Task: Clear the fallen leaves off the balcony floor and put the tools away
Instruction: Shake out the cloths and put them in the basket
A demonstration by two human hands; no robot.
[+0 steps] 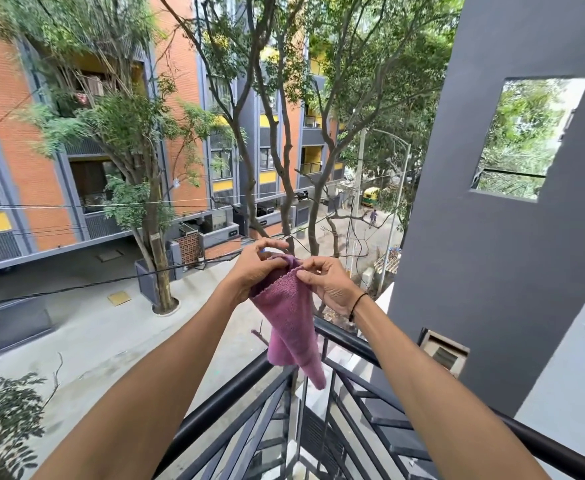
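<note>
A pink-purple cloth hangs down folded in front of me, out beyond the black balcony railing. My left hand pinches its upper edge on the left, fingers curled. My right hand, with a black band at the wrist, pinches the same edge on the right. Both arms are stretched forward over the railing corner. The balcony floor and any leaves on it are out of view.
The railing's corner lies just below the cloth. A grey wall with a square opening stands at the right. Beyond are trees, overhead cables, an orange brick building and the street far below.
</note>
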